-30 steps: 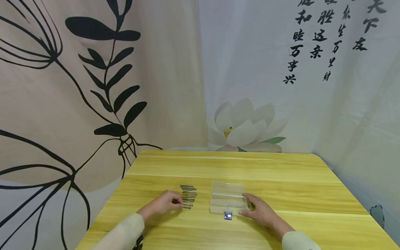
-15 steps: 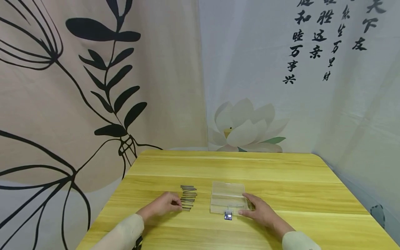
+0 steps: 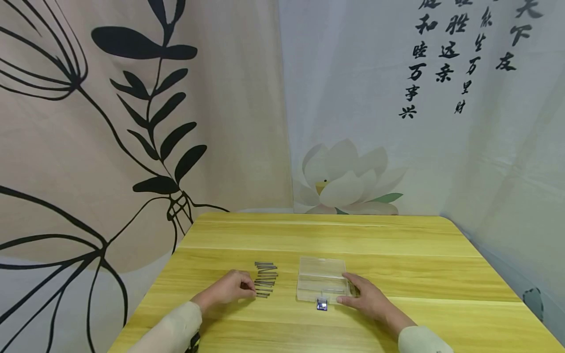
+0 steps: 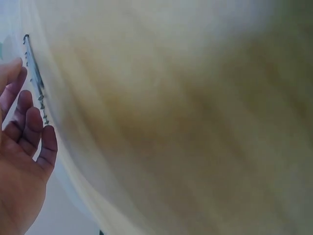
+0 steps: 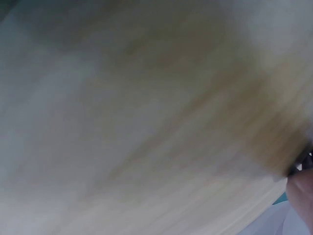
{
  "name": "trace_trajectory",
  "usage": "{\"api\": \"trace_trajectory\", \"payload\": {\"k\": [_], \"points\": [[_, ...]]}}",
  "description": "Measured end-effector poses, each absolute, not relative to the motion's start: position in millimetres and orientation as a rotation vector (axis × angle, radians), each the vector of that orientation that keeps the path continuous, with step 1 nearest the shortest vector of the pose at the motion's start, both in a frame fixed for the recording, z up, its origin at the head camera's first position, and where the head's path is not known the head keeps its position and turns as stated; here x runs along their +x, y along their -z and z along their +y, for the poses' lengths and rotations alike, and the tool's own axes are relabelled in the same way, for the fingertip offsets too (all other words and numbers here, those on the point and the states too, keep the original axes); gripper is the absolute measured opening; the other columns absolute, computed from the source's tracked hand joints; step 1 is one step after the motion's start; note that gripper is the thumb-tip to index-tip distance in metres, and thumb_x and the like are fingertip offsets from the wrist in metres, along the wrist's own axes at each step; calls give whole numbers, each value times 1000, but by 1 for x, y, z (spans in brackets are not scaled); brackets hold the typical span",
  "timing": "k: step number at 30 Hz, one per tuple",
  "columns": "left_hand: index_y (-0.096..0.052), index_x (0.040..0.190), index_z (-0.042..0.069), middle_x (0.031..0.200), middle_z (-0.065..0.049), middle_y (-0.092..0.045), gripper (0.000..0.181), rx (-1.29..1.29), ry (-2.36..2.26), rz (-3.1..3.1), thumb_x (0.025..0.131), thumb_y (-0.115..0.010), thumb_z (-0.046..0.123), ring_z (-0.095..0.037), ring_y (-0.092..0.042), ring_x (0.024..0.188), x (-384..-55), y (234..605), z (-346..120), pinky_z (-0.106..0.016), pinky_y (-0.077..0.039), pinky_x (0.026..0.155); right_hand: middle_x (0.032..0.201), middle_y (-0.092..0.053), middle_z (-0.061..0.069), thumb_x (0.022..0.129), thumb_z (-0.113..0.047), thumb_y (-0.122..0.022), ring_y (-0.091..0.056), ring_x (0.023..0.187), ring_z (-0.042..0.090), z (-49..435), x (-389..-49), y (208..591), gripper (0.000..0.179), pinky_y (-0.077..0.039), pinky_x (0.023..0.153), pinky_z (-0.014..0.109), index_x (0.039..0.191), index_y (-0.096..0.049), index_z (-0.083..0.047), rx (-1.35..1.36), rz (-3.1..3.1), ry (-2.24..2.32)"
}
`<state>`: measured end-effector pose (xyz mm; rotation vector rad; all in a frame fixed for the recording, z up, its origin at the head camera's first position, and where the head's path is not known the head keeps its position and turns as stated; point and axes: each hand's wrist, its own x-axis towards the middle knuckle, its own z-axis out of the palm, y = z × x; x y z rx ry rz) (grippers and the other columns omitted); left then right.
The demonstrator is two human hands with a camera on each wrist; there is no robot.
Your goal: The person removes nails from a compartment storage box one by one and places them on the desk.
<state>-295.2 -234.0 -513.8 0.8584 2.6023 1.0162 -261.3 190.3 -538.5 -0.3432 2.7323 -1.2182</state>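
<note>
Several thin grey nails (image 3: 267,274) lie in a loose column on the wooden table, roughly parallel; more show edge-on beside the fingers as a nail (image 4: 34,63) in the left wrist view. My left hand (image 3: 231,288) is at the near end of the column. Its thumb and index finger come together over the left end of the nearest nail, hiding that end. My right hand (image 3: 368,296) holds a clear plastic box (image 3: 321,268) at its right side, thumb at the front corner and fingers along the edge. Only part of the right hand (image 5: 302,196) enters the right wrist view.
A blue-and-white label or clasp (image 3: 322,304) sits at the box's front edge. Wood-grain table (image 3: 410,260) extends around both hands. Behind it hang printed curtains (image 3: 238,122) with plant, lotus and writing designs, close to the table's back edge.
My left hand has shifted slightly left and toward me. One more nail shows at the near end of the column than a second ago. The right hand and the box have stayed put.
</note>
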Motion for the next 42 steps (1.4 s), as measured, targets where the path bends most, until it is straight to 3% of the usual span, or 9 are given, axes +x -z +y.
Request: {"api": "trace_trajectory", "payload": {"k": [16,25,42], "points": [[-74,95,12,89,9,-64,8,908,-1010,2621,95,-70,19,-10,-60,80,-305,488,-214,-28,-50,69,150,-40,24,83,-48,-77,-34,137,48,191,-262,540,84,-27,108,63,149,-44,-8,-351,2735,1234],[-74,103,9,94,9,-66,15,950,-1029,2575,97,-67,21,-10,-62,82,-316,477,-175,-28,-52,71,150,-39,25,82,-50,-77,-33,137,49,190,-260,536,85,-27,107,64,149,-44,-8,-344,2734,1224],[-75,102,9,94,11,-63,14,1014,-1024,2566,95,-69,20,-10,-60,86,-329,473,-99,-24,-50,74,150,-40,25,83,-47,-77,-34,137,48,189,-259,533,83,-27,108,63,149,-44,-8,-349,2731,1226]]}}
